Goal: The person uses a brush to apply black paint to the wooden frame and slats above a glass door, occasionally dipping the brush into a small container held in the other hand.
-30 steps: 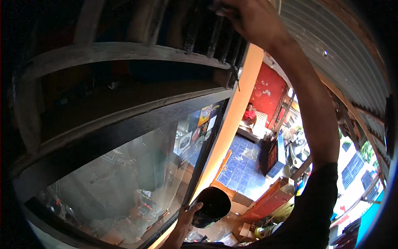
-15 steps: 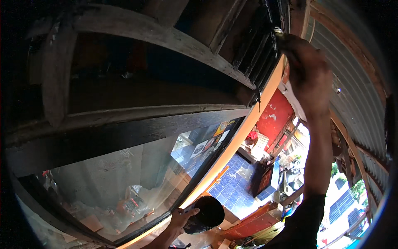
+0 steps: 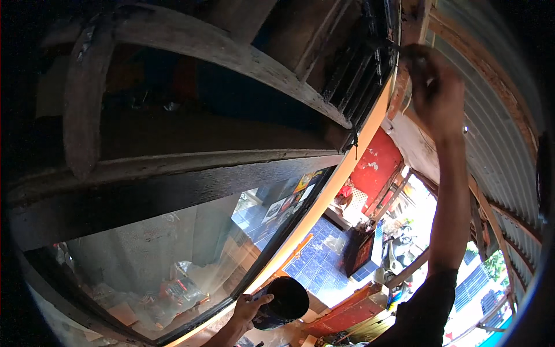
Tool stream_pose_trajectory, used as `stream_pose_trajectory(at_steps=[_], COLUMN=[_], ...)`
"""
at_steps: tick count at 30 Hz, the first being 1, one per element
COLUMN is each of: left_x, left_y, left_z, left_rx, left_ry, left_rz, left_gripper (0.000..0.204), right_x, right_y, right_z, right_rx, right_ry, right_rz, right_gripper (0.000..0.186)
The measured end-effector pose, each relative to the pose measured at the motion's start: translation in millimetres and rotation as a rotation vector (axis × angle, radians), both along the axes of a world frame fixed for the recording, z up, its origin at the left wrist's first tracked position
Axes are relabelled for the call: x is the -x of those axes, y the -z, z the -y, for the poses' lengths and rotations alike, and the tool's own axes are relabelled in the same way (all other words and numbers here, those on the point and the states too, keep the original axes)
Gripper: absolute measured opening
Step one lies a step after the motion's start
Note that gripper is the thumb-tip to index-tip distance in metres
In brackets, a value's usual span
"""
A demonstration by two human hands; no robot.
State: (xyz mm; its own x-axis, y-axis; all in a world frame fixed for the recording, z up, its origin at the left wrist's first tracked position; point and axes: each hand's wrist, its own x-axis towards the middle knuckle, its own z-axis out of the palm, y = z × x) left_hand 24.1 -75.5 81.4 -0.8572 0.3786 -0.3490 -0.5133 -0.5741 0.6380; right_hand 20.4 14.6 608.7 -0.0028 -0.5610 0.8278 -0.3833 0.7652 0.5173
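My left hand (image 3: 251,306) grips a dark can (image 3: 282,302) with dark contents, held low beside the window's orange frame edge (image 3: 270,261). My right hand (image 3: 433,89) is raised at upper right, closed on a paintbrush (image 3: 398,52) whose dark head is at the wet-looking black slats (image 3: 367,63) at the top corner of a wooden window. Left of the slats runs a weathered, unpainted-looking wooden bar (image 3: 208,43). Below it is a black-painted beam (image 3: 110,205) over a glass pane (image 3: 150,260), which shows reflections.
A corrugated metal roof (image 3: 497,144) on wooden rafters covers the right side. Below are a blue tiled floor (image 3: 309,263), a red wall (image 3: 373,162) with a person (image 3: 347,196) seated by it, a red wooden panel (image 3: 352,306) and assorted clutter.
Since a second ago my right arm has swung right with the brush, along the top corner. The view has turned, and the can appears slightly lower and further left.
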Motion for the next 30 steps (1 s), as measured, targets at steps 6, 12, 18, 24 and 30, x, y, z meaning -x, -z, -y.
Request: stream_pose_trajectory(at_steps=[6,12,18,24,30], left_x=[0.1,-6.0,-7.3,3.3,-10.6], left_y=[18.8,12.6,17.8,44.8,25.0], left_z=[-1.6,-5.0,-10.4,-23.5,-2.0], left_rx=[0.098,0.096,0.102,0.049,0.119], left_ry=[0.015,0.001,0.035,0.045,0.065], left_rz=[0.086,0.093,0.052,-0.037,-0.01], left_gripper=[0.087,0.089,0.076,0.068,0.058], right_x=[7.4,-4.6,-2.9,35.0,24.6], right_y=[34.4,32.7,45.6,18.3,23.2], right_z=[-5.8,2.9,7.6,0.0,13.4], right_rx=[-0.483,-0.455,-0.503,-0.396,-0.314], right_ry=[0.364,0.542,0.401,0.352,0.283], right_rz=[-0.398,-0.437,-0.428,-0.389,-0.383], right_gripper=[0.029,0.023,0.029,0.029,0.027])
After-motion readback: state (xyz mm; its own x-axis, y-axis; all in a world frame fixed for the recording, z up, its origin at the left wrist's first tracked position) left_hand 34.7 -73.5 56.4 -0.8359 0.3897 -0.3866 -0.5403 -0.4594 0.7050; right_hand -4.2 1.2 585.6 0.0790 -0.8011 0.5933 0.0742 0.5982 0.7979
